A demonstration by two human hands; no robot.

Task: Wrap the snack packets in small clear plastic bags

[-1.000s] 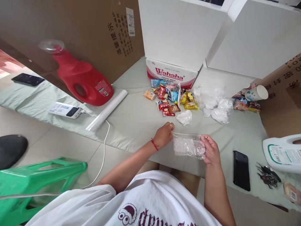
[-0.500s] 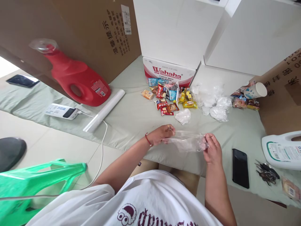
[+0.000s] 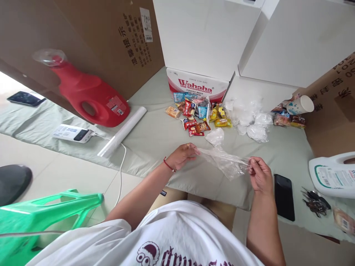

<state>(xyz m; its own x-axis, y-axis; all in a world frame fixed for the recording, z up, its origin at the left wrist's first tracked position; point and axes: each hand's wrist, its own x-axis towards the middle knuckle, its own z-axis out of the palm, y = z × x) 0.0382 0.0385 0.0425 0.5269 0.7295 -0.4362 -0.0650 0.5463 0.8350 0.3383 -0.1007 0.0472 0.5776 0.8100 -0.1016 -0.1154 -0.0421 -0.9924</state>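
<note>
A clear plastic bag [image 3: 226,161] is stretched between my two hands above the front part of the green cloth. My left hand [image 3: 183,155], with a red string at the wrist, pinches its left end. The right end is gripped in the fingertips of my right hand [image 3: 260,173]. Just behind the bag lies a small crumpled clear bag [image 3: 215,137]. Farther back are several wrapped snacks [image 3: 196,117] in red, blue and yellow, and to their right a heap of crumpled clear bags [image 3: 249,118].
At the left stand a red detergent bottle [image 3: 94,98], a plastic roll [image 3: 122,132] and a power bank [image 3: 73,133] with a cable. To the right are a black phone [image 3: 284,197], keys [image 3: 316,202], a white bottle [image 3: 332,175] and a paper cup [image 3: 301,105]. Boxes [image 3: 198,84] line the back.
My hands have moved farther apart, left hand to the left and right hand to the right. The bag between them is drawn out longer, its lower part hanging to the right.
</note>
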